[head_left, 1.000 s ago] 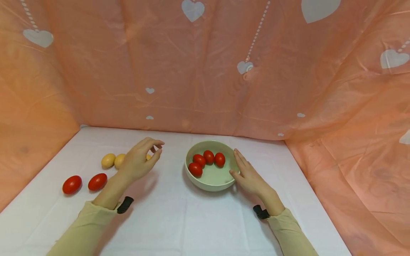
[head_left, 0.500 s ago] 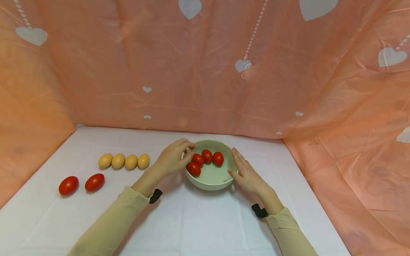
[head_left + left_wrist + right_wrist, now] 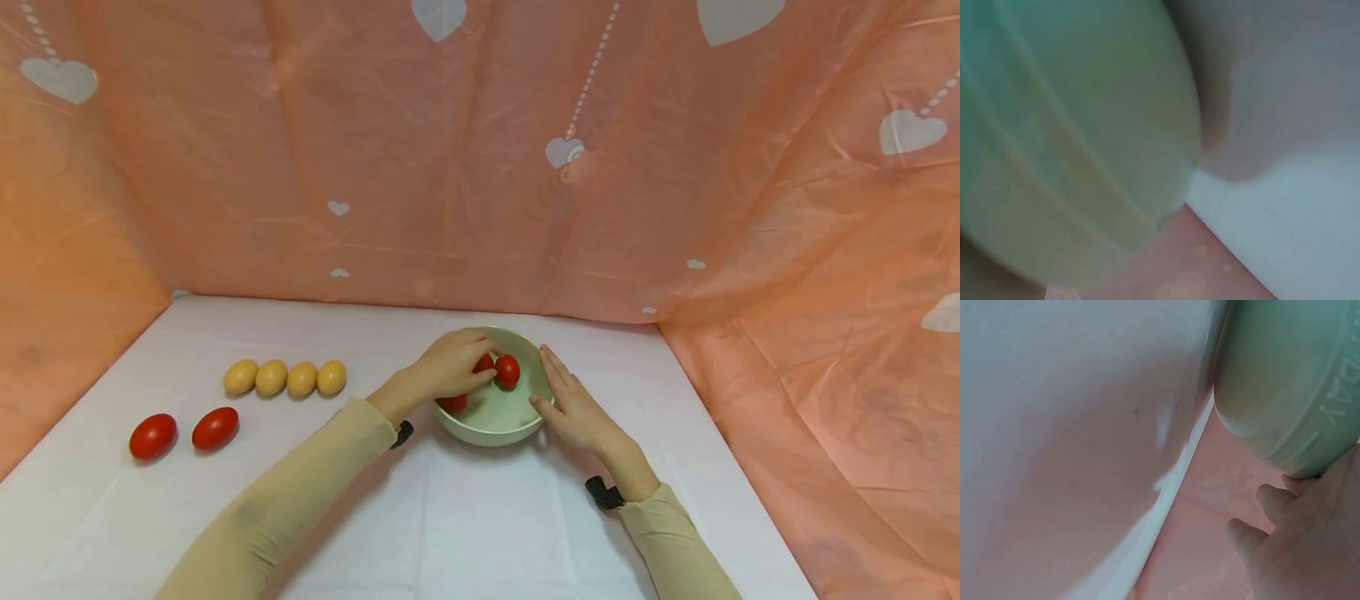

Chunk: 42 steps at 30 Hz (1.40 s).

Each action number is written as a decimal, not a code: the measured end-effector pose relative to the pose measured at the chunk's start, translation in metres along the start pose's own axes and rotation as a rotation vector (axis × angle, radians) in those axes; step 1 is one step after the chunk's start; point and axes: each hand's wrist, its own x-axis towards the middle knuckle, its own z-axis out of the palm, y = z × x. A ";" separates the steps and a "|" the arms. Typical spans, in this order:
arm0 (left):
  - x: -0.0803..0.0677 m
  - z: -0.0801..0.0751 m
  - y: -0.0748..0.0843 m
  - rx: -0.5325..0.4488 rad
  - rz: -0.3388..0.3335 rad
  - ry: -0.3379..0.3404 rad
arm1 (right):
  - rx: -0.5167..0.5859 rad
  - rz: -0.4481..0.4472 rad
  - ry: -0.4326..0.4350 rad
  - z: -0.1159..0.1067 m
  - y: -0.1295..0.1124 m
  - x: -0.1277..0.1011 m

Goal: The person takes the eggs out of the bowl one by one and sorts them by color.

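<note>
The left hand [image 3: 452, 365] reaches over the near-left rim of a pale green bowl [image 3: 489, 437], its fingers bent down inside. One red egg-shaped piece [image 3: 483, 363] shows between the thumb and the fingers; whether they grip it, I cannot tell. A second red piece [image 3: 507, 372] sits in the bowl just right of those fingertips, and a third [image 3: 453, 403] lies below the hand, partly covered by it.

The right hand [image 3: 576, 408] rests against the bowl's right side, fingers straight and extended along the outside, the thumb at the rim nearer the person. In the right wrist view, raised letters [image 3: 1338, 403] stand on the bowl's wall above these fingers.

Well left of the left fingers, a row of four yellow egg-shaped pieces [image 3: 272, 378] lies on the white-covered counter [image 3: 495, 525]. Farther left and nearer the person lie two more red pieces [image 3: 215, 429], apart from each other. Beyond both hands' fingers hangs an orange-pink curtain [image 3: 450, 233] with pale hearts.
</note>
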 end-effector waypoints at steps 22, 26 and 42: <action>0.031 0.030 0.008 0.079 -0.046 -0.178 | -0.021 -0.012 -0.002 0.000 0.002 0.001; 0.030 0.030 0.007 0.079 -0.036 -0.183 | -0.015 -0.012 0.000 0.001 0.002 0.000; 0.024 0.030 0.006 0.029 0.001 -0.160 | -0.012 -0.019 0.008 0.002 0.004 0.000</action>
